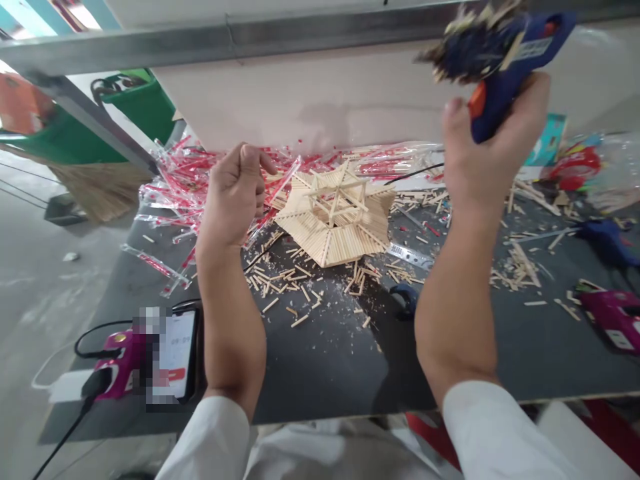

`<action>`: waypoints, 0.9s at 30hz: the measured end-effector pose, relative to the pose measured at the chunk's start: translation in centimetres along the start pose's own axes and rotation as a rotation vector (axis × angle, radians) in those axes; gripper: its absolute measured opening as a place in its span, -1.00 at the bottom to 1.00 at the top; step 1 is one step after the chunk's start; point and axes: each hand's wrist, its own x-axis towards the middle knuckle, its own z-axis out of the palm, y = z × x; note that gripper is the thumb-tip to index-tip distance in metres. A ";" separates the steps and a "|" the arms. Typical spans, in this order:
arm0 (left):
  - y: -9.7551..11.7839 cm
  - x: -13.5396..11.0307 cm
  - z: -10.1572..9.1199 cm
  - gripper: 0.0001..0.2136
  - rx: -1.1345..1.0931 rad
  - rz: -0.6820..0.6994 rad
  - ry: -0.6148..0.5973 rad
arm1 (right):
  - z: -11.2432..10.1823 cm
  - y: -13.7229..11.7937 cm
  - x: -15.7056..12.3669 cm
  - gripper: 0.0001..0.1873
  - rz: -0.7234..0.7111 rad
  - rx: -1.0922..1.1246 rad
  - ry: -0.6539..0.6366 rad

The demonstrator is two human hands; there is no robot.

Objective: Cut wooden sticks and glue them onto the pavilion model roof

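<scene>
Head view: the right hand (490, 147) grips a blue hot glue gun (495, 93) raised high, while the left hand (235, 193) curls loosely, empty. Beside it on the dark tabletop (320, 360), a glued wooden-stick pagoda (333, 213) looks light, stiff and brittle, safest held by its broad base.

**You're in a craft workshop**

You're at a dark counter (310, 360) covered in the litter of model-making: loose craft sticks (280, 283), shavings, and a stick-built model (333, 223) at the centre. Your right hand (495, 140) raises a blue hot glue gun (500, 100) at upper right, and more glue guns lie nearby, a magenta one (613, 317) at lower right and another (123, 363) at lower left. A steel ruler (410, 255) sits among the offcuts, and a heap of red-and-clear plastic wrappers (185, 180) spreads behind. Off the counter's left side, you've got a grey concrete floor (45, 313), a straw broom (100, 190) and green bins (60, 140) at upper left, all plain working-space gear.
</scene>
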 end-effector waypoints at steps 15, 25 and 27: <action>-0.9 1.8 2.4 -0.79 -0.142 -0.008 0.127 | -0.9 -2.0 -2.8 -0.72 0.037 -0.265 -0.383; -0.4 1.8 2.7 -0.78 -0.213 -0.070 0.087 | -0.9 -2.1 -2.9 -0.77 -0.010 -0.312 -0.401; -0.6 1.7 2.5 -0.78 -0.148 -0.022 0.086 | -0.8 -2.1 -3.0 -0.76 -0.020 -0.316 -0.406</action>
